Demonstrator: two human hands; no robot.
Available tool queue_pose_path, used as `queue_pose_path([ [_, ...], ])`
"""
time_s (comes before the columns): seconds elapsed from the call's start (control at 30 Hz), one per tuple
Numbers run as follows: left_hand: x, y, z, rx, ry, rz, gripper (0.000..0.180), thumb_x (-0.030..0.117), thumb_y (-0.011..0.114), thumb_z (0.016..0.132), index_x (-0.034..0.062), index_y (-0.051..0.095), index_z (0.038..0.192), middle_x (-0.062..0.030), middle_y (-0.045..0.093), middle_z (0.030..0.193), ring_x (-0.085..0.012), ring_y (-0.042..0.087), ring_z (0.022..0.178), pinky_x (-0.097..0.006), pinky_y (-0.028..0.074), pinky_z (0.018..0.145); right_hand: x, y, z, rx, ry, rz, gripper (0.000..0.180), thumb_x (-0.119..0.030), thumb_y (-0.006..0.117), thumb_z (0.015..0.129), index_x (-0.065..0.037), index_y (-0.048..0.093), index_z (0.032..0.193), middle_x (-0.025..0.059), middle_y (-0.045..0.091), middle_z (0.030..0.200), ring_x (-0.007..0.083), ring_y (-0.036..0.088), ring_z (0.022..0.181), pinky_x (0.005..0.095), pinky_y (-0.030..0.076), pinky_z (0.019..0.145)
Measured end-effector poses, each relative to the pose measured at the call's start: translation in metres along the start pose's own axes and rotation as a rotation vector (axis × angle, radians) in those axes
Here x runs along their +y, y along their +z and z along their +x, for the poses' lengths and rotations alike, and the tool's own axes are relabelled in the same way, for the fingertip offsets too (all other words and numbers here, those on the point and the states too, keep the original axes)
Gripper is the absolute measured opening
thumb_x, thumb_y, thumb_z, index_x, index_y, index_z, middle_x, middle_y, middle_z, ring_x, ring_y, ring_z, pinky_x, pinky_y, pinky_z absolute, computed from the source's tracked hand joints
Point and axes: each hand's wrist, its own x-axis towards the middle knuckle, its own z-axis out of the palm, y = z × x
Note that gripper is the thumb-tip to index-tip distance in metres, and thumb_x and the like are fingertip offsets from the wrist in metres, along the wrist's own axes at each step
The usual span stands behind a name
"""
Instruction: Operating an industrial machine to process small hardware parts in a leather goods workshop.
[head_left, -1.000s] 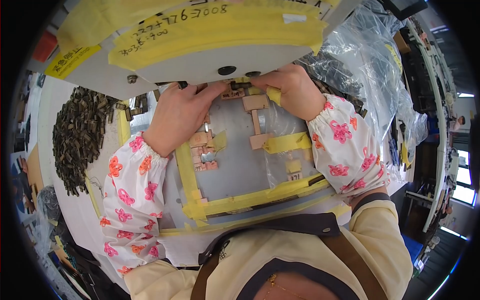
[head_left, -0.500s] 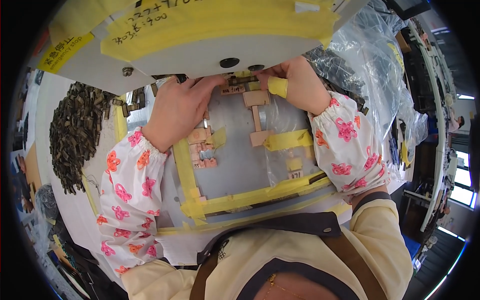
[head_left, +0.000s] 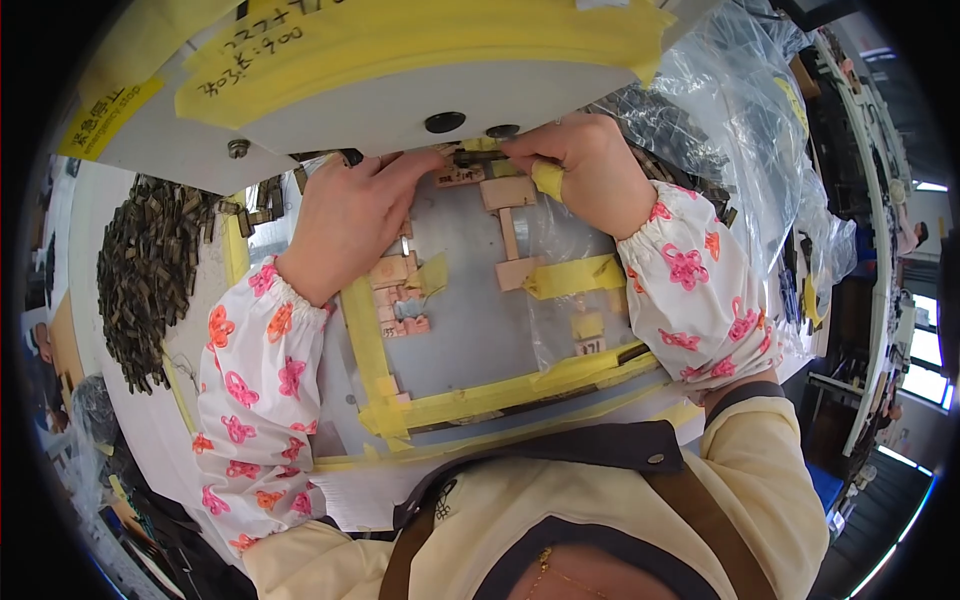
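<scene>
Head view. Landmark: flat grey plate [head_left: 465,350] with yellow-taped edges, on a white bench [head_left: 207,272]. Small dark-brown oblong piece [head_left: 482,157]: one, at the plate's far edge. Left hand [head_left: 345,215]: above the plate's far left corner, fingers bent close together, fingertips at the piece's left end. Right hand [head_left: 592,170]: at the plate's far right, yellow wrap [head_left: 547,178] on one digit, narrowed fingertips at the piece's right end. Grip, either hand: cannot be told. Heap of dark-brown oblong pieces [head_left: 150,290]: left of the plate.
</scene>
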Motion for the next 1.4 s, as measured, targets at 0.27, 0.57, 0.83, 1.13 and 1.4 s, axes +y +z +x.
queue_pose_path([
  [0.27,-0.001,-0.001,-0.001,-0.013,0.001,0.001,0.029,-0.001,0.055,0.078,0.0122,0.061,0.103,-0.0089,0.062,0.084,-0.0285,0.06,0.07,-0.037,0.047,0.058,0.005,-0.002,0.002,-0.039,-0.039,0.0,0.016,0.002,0.062,0.065,0.0,0.068,0.081,0.0118,0.063,0.077,0.0311,0.06,0.072,0.0362,0.049,0.066],
  [0.57,0.0,-0.002,-0.001,0.024,0.038,0.063,0.036,-0.001,0.055,0.076,0.0165,0.061,0.107,-0.0072,0.061,0.079,-0.0272,0.059,0.068,-0.038,0.049,0.056,0.005,0.007,0.001,0.033,-0.026,0.027,0.017,0.003,0.061,0.065,-0.001,0.067,0.081,0.0112,0.064,0.08,0.0307,0.061,0.073,0.0366,0.05,0.065],
  [0.83,0.01,0.0,0.01,-0.051,0.029,0.152,0.044,0.0,0.057,0.069,0.0208,0.063,0.108,-0.0055,0.052,0.072,-0.0246,0.056,0.064,-0.036,0.047,0.053,0.001,0.026,0.006,0.092,-0.081,0.048,0.018,0.001,0.06,0.068,-0.002,0.066,0.085,0.0119,0.063,0.079,0.0322,0.06,0.074,0.0389,0.049,0.066],
  [1.13,0.005,0.001,-0.003,0.027,0.032,-0.003,0.034,-0.001,0.055,0.076,0.015,0.064,0.104,-0.0071,0.059,0.081,-0.0283,0.058,0.069,-0.037,0.049,0.059,0.0,0.018,0.003,-0.024,-0.167,-0.136,0.02,-0.001,0.06,0.066,-0.007,0.067,0.084,0.009,0.061,0.088,0.0291,0.058,0.083,0.0381,0.049,0.071],
  [1.4,0.004,0.003,-0.002,0.025,0.035,-0.004,0.034,0.0,0.056,0.075,0.0151,0.064,0.104,-0.0063,0.059,0.081,-0.0276,0.058,0.069,-0.037,0.049,0.058,-0.007,0.022,0.005,-0.041,-0.146,-0.219,0.015,-0.005,0.06,0.065,-0.006,0.066,0.078,0.0101,0.06,0.083,0.0273,0.059,0.082,0.0363,0.05,0.07],
])
